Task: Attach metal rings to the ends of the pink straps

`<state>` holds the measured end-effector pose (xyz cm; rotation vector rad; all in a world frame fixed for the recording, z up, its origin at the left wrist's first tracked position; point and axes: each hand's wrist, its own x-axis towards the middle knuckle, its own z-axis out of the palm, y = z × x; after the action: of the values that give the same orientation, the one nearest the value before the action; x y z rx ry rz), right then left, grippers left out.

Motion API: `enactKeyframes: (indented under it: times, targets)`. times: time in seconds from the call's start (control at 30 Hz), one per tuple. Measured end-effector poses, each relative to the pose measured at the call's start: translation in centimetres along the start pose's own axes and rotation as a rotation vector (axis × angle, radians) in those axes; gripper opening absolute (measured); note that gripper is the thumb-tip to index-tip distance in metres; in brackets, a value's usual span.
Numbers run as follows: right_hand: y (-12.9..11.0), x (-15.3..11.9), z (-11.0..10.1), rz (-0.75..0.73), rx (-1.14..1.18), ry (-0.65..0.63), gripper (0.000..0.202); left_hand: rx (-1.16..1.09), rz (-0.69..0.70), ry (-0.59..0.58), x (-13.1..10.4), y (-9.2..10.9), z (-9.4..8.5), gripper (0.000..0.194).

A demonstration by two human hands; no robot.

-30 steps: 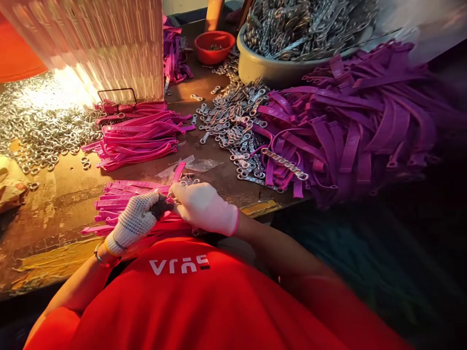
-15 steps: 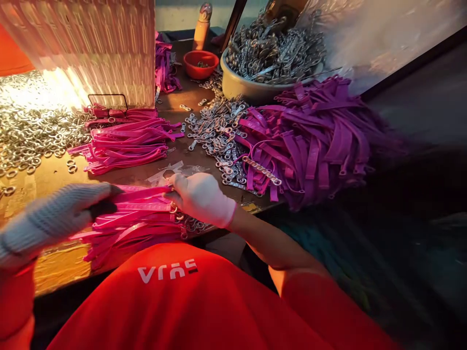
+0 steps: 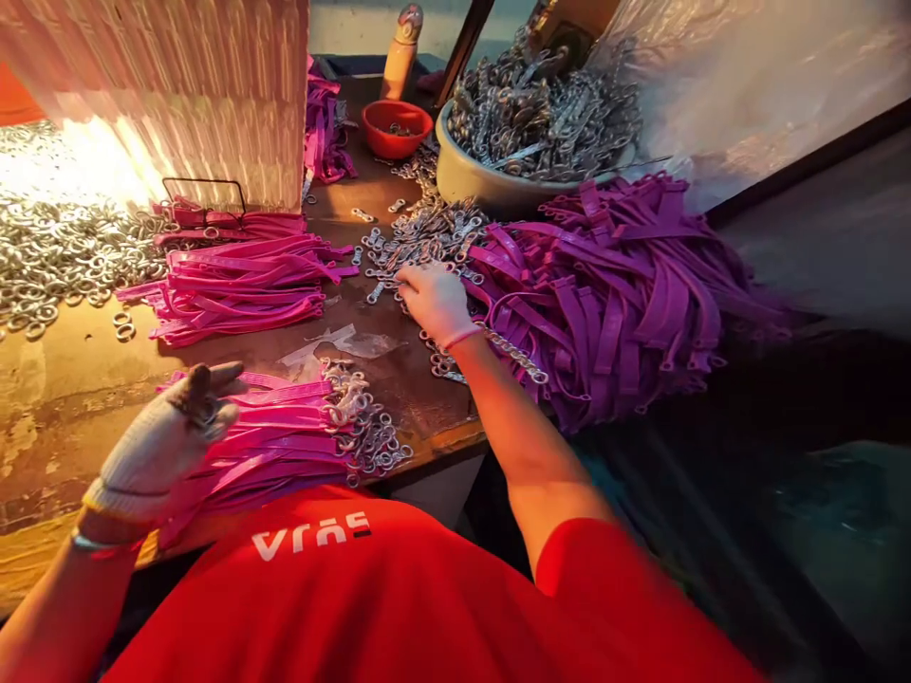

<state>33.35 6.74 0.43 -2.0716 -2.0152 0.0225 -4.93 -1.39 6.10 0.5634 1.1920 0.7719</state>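
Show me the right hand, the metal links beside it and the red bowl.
Right hand point(image 3: 436, 302): head view, on the back of it.
Metal links point(image 3: 431, 232): head view, on the heap's upper middle.
Red bowl point(image 3: 396, 146): head view, on its near outer wall.

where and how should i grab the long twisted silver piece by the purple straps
Probably best pinched from above at its lower right end, coming in from the right. The silver piece slants down to the right, and that ringed end lies uncovered over the purple straps. Its upper end sits close to the right hand's cuff, leaving less finger room there.
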Motion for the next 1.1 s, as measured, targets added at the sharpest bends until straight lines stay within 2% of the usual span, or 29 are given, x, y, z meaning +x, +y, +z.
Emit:
enactKeyframes:
  times: [0.07,0.13,0.27,0.43,0.5,0.6,0.67,0.73,0.77,0.83,0.97,1.03,1.1]
  targets:
    - [1.2,2.3,1.9,-0.01,-0.154,-0.06,0.034,-0.183,-0.079,-0.05,0.3,0.2,1.9,0.036]
    - [1.8,3.5,3.6,-0.022,-0.202,-0.097,0.034,-0.307,-0.128,-0.099,0.8,0.1,3.1,0.041]
    - [2.9,3.7,5.7,0.003,-0.021,-0.009,0.024,-0.393,-0.148,-0.157,1.1,-0.8,3.6,0.045]
    - [4.3,2.7,6.3,-0.043,0.162,0.059,0.019,-0.253,-0.086,-0.169,0.7,-1.9,3.1,0.045]
    - [4.6,2.5,6.0,-0.064,0.253,0.069,0.018,-0.194,-0.041,-0.18,0.6,-2.2,2.7,0.037]
    - [4.0,2.0,5.1,-0.012,0.449,0.134,0.013,-0.129,0.0,-0.187,0.3,-2.8,2.3,0.03]
    - [2.3,0.9,4.0,0.014,0.557,0.202,0.015,-0.108,0.022,-0.197,0.1,-3.2,2.3,0.03]
    - [-0.8,-1.0,2.5,-0.054,0.619,0.21,0.017,-0.102,0.037,-0.206,-0.2,-3.5,2.4,0.028]
    - [-2.7,-2.3,1.6,-0.139,0.688,0.18,0.018,-0.104,0.039,-0.212,-0.3,-3.6,2.6,0.028]
    - [-7.0,-5.2,-0.3,-0.334,0.765,0.028,0.023,-0.116,0.032,-0.238,-0.6,-3.7,2.8,0.027]
    - [-14.2,-9.8,-3.2,-0.707,0.517,-0.161,0.027,-0.099,-0.008,-0.352,-0.7,-4.2,3.0,0.021]
    - [-16.1,-11.0,-3.6,-0.827,0.374,-0.252,0.026,-0.088,-0.028,-0.404,-0.6,-4.9,3.0,0.013]
    - [-16.8,-11.6,-3.4,-0.85,0.34,-0.279,0.026,-0.089,-0.029,-0.43,-0.4,-5.5,2.8,0.008]
